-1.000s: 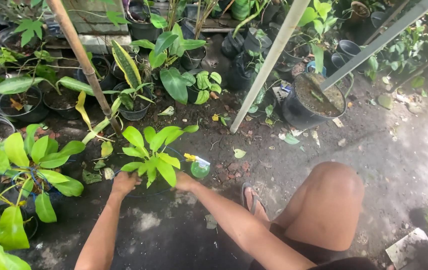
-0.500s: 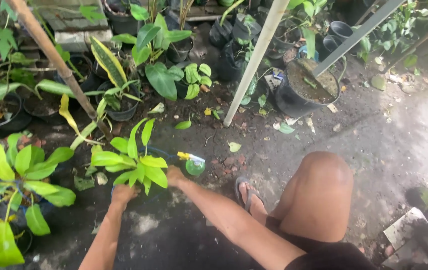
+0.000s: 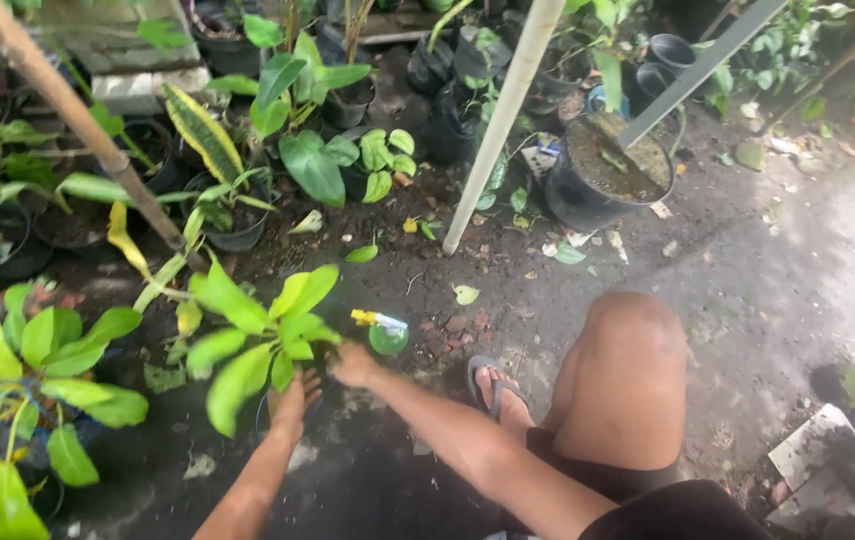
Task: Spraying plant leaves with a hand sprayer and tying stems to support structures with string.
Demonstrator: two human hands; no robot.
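The plant [image 3: 257, 335] sits straight ahead between my hands, tilting left; my left hand [image 3: 292, 400] grips the pot's near rim, my right hand [image 3: 352, 365] its right side.

potted plant [image 3: 259, 335], lime lvs (tilted), on ground
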